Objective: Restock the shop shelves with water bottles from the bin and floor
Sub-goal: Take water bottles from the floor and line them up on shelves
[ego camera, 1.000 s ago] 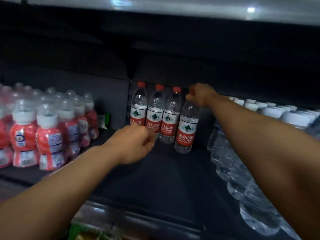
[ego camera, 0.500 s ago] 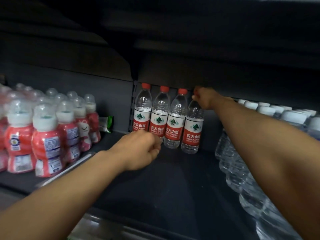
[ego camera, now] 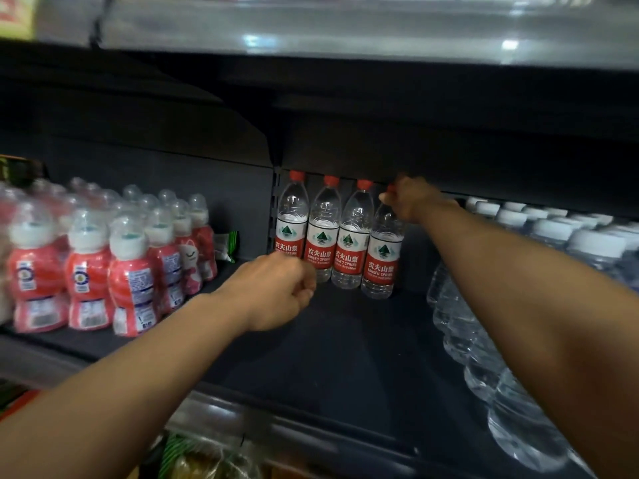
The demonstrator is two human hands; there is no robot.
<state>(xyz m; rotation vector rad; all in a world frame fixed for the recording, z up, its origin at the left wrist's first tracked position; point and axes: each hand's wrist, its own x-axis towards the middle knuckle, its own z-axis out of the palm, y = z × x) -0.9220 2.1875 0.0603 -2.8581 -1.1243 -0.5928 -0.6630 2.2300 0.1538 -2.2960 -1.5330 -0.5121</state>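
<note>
Altogether four red-labelled water bottles [ego camera: 349,236] stand on the shelf [ego camera: 345,347].

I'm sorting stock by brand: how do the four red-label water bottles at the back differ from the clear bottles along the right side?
The red-label water bottles have red caps and red-and-white labels; the clear bottles have white caps, with no coloured label visible. The red-label ones form one row of four; the clear ones fill several rows. The right hand grips the rightmost red-label bottle's top. Both stand upright.
</note>
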